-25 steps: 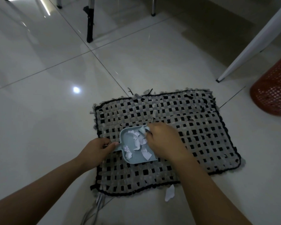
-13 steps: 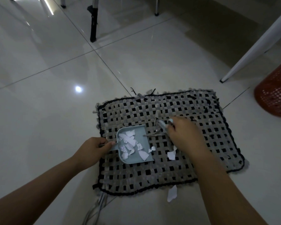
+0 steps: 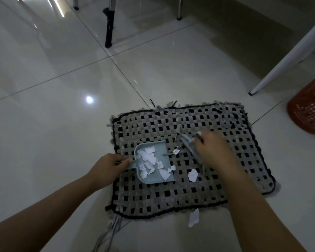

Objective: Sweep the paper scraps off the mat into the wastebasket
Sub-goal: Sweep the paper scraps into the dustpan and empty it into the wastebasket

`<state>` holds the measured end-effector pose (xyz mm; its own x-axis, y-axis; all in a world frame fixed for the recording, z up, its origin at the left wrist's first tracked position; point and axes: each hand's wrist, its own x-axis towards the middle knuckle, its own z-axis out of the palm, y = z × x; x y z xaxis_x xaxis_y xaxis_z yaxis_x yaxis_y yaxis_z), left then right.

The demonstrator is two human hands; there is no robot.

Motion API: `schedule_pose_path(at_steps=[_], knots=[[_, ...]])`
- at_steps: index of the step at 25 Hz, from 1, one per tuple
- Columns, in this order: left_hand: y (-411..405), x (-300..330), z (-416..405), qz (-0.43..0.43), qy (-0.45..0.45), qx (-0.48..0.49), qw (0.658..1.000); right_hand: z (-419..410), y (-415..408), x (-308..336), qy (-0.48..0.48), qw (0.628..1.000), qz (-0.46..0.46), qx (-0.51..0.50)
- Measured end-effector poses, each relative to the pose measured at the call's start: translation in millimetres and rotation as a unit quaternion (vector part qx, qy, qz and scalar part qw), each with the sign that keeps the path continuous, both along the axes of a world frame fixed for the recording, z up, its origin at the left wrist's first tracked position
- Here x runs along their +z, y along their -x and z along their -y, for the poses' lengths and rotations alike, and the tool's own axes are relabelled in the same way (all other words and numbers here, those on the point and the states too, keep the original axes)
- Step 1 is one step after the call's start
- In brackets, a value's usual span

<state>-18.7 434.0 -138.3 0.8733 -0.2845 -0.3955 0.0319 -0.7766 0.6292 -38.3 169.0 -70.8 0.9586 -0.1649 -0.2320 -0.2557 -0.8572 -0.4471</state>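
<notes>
A grey and black woven mat (image 3: pixel 216 124) lies on the tiled floor. My left hand (image 3: pixel 108 168) grips the handle of a small light-blue dustpan (image 3: pixel 164 151) lying on the mat's left part, with several white paper scraps (image 3: pixel 149 160) in it. My right hand (image 3: pixel 214 151) holds a small brush (image 3: pixel 188 144), blurred, just right of the pan. Loose scraps lie on the mat: one (image 3: pixel 192 175) near the pan's mouth, a small one (image 3: pixel 176 151) by the brush. Another scrap (image 3: pixel 194 218) lies on the floor by the mat's near edge. The orange mesh wastebasket (image 3: pixel 309 110) stands at the right edge.
A white slanted furniture leg (image 3: pixel 287 57) reaches the floor behind the mat, right of centre. A black leg (image 3: pixel 109 22) and metal legs stand at the back. Grey strands (image 3: pixel 109 231) trail from the mat's near left corner.
My right hand with the brush has drawn back to the right, away from the pan. Two scraps that it covered now show on the mat. The pan has stayed in place.
</notes>
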Motion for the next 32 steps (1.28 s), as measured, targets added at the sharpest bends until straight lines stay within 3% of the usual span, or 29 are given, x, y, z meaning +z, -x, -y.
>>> schedule_pose_path(at_steps=[4,8,11,16,19,23,25,29,32], knots=[[1.6,-2.9,2.4,-0.017,0.004,-0.010,1.000,-39.2,9.0,-9.0,-0.027,0.993,-0.006,0.114],[2.7,-3.3,1.4,-0.019,0.011,0.000,1.000,-22.7,2.4,4.4,-0.035,0.999,0.012,0.036],[3.5,-3.2,0.9,-0.017,0.010,0.008,1.000,0.5,-7.5,4.3,0.016,1.000,0.006,-0.004],[2.2,-3.6,0.2,-0.010,0.005,0.006,1.000,-23.2,-4.0,0.1,-0.017,0.985,-0.067,0.156],[2.6,-4.4,0.3,-0.009,0.010,0.007,1.000,-18.3,-2.5,8.2,-0.056,0.992,-0.043,0.105],[2.4,-4.2,-0.2,-0.013,0.013,0.010,1.000,6.1,-6.5,5.8,0.020,1.000,0.011,0.012],[2.6,-3.2,0.2,-0.013,0.007,0.006,1.000,0.1,-5.0,0.4,0.040,0.999,-0.006,0.028],[2.3,-1.5,2.0,-0.008,0.003,0.010,1.000,-21.4,-1.6,-0.3,0.014,0.986,-0.063,0.153],[2.0,-1.8,0.9,-0.005,-0.004,0.007,1.000,-9.5,-6.6,13.5,-0.008,0.992,-0.064,0.108]])
